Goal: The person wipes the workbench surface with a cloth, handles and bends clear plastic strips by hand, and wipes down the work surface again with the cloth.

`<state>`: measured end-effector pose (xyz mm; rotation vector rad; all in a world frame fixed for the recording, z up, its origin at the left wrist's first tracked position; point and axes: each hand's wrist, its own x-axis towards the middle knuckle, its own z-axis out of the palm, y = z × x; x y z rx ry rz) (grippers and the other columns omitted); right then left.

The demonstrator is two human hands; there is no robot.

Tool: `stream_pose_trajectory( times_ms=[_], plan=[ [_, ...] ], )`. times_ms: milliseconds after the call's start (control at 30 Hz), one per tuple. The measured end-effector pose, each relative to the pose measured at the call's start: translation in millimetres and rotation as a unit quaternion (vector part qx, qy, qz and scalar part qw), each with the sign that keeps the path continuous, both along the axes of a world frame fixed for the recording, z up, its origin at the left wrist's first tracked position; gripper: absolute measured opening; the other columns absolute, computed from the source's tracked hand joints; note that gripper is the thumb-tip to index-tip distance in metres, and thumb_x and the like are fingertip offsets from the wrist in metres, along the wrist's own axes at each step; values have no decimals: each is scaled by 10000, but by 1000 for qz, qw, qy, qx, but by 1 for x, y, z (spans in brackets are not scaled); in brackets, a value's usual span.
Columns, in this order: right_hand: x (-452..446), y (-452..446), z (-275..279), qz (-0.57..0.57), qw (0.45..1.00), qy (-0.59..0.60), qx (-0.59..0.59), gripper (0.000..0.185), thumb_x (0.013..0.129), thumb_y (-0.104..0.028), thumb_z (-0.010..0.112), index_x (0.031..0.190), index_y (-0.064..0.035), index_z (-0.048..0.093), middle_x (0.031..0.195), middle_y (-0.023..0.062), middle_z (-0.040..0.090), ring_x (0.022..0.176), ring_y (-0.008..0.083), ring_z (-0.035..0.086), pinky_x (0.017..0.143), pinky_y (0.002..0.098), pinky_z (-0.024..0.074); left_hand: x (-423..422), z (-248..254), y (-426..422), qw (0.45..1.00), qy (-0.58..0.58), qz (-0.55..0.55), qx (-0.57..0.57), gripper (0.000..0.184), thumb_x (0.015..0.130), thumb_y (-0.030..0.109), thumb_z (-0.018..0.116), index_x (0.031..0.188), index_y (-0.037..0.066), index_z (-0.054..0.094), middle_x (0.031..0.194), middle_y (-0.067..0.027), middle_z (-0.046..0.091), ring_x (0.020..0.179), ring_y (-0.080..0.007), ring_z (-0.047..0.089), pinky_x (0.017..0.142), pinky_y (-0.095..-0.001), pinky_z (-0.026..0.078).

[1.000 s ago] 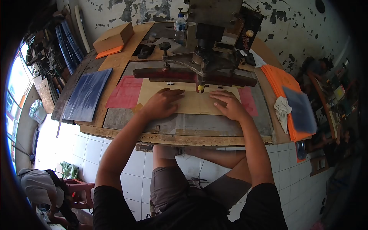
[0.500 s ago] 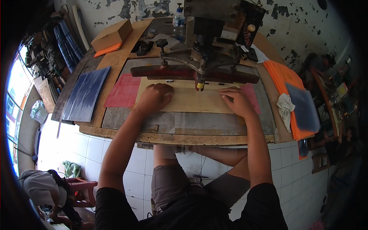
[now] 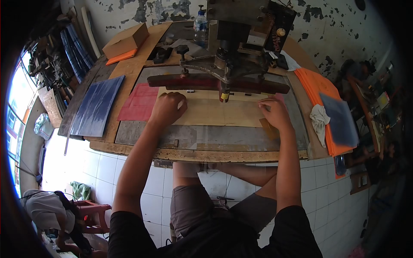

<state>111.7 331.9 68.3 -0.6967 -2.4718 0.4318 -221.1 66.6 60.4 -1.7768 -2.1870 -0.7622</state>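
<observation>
A pale yellow-tan sheet [image 3: 219,112] lies flat under the press, between my two hands. At its left end, my left hand [image 3: 167,108] is bent, with thumb and fingers curled together in a loop; what they hold, if anything, is hidden. My right hand [image 3: 275,112] rests at the sheet's right end, fingers extended leftward and thumb apart. Below its wrist shows a small brown patch [image 3: 269,128]. Pink-red material [image 3: 137,103] sticks out to the left of the sheet. Just beyond the hands hangs the press's dark red bar [image 3: 189,81].
On the left lies a dark blue, clear-covered sheet [image 3: 98,105]; behind it sits a cardboard box [image 3: 125,39]. Orange sheets [image 3: 316,86], a white cloth [image 3: 319,119] and a bluish translucent sheet [image 3: 340,120] are at right. A water bottle [image 3: 200,23] stands behind. Another person [image 3: 49,210] bends at lower left.
My right hand has shifted right, and the brown patch now shows below it. My left hand has moved slightly left, its thumb and fingers now forming a visible loop.
</observation>
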Motion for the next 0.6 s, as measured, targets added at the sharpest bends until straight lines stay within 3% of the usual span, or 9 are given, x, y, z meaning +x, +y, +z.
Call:
stream_pose_trajectory(
  times_ms=[67,133,233,367,600],
  plan=[
    [1,3,0,-21,1000,7,8,146,976,-82,729,1049,9,816,1094,114,819,1082,312,753,949,408,593,1,4,-1,1000,14,-7,11,140,923,154,750,1009,56,802,1071,-131,809,961,-334,769,896,-440,605],
    [0,1,1,31,999,40,-5,122,963,-65,739,1031,6,811,1056,111,806,1041,304,754,922,395,592,4,6,-2,998,17,-45,47,125,913,146,755,988,56,800,1055,-126,808,946,-335,768,894,-446,604],
    [-5,-12,4,116,989,47,-79,103,943,-46,760,1019,-2,814,1023,107,792,999,288,752,900,381,592,19,9,-2,983,-21,-171,63,113,899,146,763,964,59,795,1033,-116,805,951,-337,766,896,-446,604],
    [-11,-21,2,184,977,6,-112,102,927,-44,782,1014,-8,820,1031,103,794,996,267,755,903,376,595,31,11,-3,980,-39,-193,-7,158,880,171,773,989,66,812,1081,-111,805,1006,-330,767,928,-446,606],
    [-15,-18,-3,180,982,13,-54,111,917,-39,786,1017,-11,824,1095,90,805,1051,277,750,957,391,594,26,2,-2,985,-9,-172,-7,242,883,205,760,1070,72,837,1209,-117,800,1068,-331,765,978,-448,610]
  ],
)
